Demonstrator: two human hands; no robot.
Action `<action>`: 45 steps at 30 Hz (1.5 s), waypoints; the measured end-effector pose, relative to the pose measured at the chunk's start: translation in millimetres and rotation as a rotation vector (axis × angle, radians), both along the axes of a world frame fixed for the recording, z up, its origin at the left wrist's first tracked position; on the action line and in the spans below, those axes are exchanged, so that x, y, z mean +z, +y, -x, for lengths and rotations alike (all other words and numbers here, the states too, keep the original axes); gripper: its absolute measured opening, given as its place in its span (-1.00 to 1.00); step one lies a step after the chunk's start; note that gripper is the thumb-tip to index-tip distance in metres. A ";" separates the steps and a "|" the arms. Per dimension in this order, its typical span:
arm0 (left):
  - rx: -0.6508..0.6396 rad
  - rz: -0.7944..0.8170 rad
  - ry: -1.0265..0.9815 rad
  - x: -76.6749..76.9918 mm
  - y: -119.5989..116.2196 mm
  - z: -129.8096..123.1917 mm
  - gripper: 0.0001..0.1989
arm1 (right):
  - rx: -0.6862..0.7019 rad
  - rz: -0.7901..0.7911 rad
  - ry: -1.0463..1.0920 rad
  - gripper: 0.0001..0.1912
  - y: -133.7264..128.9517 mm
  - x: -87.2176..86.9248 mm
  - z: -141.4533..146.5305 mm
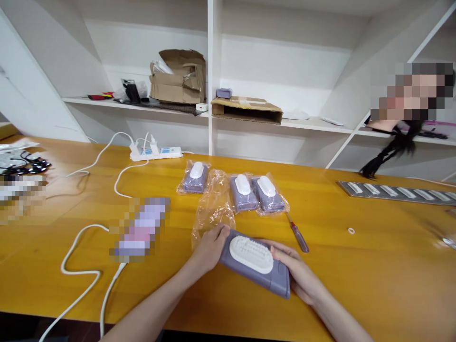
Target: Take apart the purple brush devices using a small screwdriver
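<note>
Between my two hands, above the front of the table, is a purple-grey rectangular device (245, 273) with a raised white oval part (251, 255) on its upper face. My left hand (213, 247) grips its left end, thumb on the near corner. My right hand (294, 268) holds the right side, with the fingers partly hidden behind it. A crumpled clear plastic bag (215, 199) lies just beyond my left hand. Farther back are similar wrapped devices: one on the left (195, 177), one in the middle (243, 192) and one on the right (268, 194).
A red-handled screwdriver (299, 236) lies right of the devices, a small ring (351, 231) beyond it. On the left are a phone (142, 228) on a white cable and a power strip (156, 153). A metal strip (395, 192) lies right; shelves hold cardboard boxes (178, 83). A person is at right.
</note>
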State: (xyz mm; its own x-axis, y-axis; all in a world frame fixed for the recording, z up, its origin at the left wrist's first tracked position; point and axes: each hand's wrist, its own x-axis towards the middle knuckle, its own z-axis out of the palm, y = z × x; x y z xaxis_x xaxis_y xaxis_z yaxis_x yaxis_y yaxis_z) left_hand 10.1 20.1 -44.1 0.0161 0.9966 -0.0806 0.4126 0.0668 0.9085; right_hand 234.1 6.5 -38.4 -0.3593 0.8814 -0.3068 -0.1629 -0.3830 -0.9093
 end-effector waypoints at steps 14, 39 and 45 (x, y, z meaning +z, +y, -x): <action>0.000 -0.182 0.154 18.7 -9.0 -1.0 -0.60 | -0.142 -0.032 0.043 -0.67 -5.3 0.0 -3.5; 0.166 -0.390 0.648 22.3 15.8 27.0 -0.52 | -0.338 -0.071 -0.048 -0.74 -0.9 11.1 -27.9; 0.153 -0.459 0.638 27.8 57.1 25.9 -0.43 | -0.351 -0.060 -0.016 -0.74 0.2 10.7 -27.9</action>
State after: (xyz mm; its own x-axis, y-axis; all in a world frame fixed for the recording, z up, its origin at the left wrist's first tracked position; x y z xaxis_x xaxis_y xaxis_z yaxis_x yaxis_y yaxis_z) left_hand -15.9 77.2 -16.3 -0.0344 0.9201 0.3902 0.8783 -0.1584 0.4511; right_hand 262.0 6.6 -27.7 -0.0274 0.9667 -0.2543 -0.2609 -0.2525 -0.9318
